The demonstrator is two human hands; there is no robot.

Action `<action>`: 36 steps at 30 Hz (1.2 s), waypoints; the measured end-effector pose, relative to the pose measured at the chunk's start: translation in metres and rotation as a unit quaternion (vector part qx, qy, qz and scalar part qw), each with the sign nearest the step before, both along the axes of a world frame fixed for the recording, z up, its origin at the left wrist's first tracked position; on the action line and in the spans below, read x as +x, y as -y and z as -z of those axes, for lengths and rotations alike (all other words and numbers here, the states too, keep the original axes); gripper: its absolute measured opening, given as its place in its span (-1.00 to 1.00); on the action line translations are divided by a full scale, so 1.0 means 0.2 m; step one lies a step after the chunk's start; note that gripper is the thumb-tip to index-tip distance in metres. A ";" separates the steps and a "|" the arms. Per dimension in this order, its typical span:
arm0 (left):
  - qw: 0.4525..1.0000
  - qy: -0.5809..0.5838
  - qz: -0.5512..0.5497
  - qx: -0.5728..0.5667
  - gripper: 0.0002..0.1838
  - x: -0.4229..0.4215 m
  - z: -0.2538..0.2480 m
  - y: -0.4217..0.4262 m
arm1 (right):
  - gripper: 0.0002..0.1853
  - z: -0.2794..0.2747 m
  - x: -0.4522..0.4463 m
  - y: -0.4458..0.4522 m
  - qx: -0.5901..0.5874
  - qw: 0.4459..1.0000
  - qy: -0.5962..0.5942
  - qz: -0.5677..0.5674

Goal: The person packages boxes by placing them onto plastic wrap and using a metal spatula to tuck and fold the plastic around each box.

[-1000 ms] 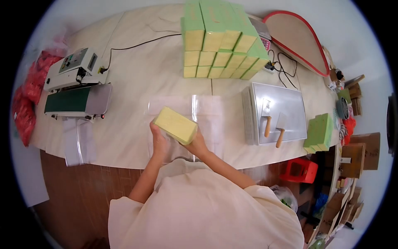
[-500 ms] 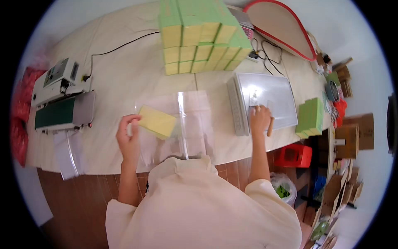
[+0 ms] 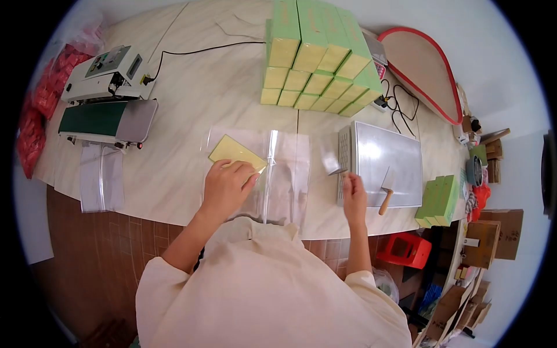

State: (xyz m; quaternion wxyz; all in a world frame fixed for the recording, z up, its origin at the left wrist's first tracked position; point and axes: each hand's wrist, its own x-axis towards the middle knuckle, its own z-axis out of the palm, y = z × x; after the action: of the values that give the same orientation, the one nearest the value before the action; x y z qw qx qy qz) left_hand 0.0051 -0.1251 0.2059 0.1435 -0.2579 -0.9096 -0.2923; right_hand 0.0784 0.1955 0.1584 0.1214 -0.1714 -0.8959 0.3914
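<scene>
A yellow box (image 3: 237, 152) lies tilted on clear plastic bags (image 3: 288, 174) at the middle of the table. My left hand (image 3: 228, 184) rests on its near edge, fingers bent over it and slightly apart. To the right, my right hand (image 3: 354, 194) is closed round the handle of a trowel, whose metal blade (image 3: 332, 163) is raised, blurred and points to the left. A second trowel with a wooden handle (image 3: 386, 202) lies on the metal box (image 3: 394, 156) beside that hand.
Green and yellow boxes (image 3: 316, 58) are stacked at the back. A sealing machine (image 3: 104, 116) and a plastic bag stack (image 3: 101, 180) are on the left. More green boxes (image 3: 438, 200) stand on the right, above a red stool (image 3: 404, 250).
The yellow box went from both hands down onto the bags. My right hand moved to the metal box, took a trowel and lifted it leftward. My left hand came back over the yellow box.
</scene>
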 end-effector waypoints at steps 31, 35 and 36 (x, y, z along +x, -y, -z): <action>1.000 0.012 -0.018 0.008 -0.92 -0.08 0.11 0.10 | -0.81 -0.29 -0.06 0.48 0.080 0.957 -0.090 -0.264; 0.999 0.014 -0.022 0.029 -0.92 -0.08 0.13 0.09 | -0.83 -0.29 -0.08 0.47 0.092 0.956 -0.096 -0.261; 0.999 0.015 -0.023 0.031 -0.92 -0.08 0.13 0.09 | -0.84 -0.29 -0.08 0.47 0.097 0.956 -0.090 -0.262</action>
State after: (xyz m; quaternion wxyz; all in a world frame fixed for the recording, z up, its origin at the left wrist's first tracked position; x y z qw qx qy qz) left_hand -0.0117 -0.1426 0.1804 0.1443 -0.2281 -0.9078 -0.3210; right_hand 0.0619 0.1024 0.2169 0.1104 0.1182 -0.9283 0.3349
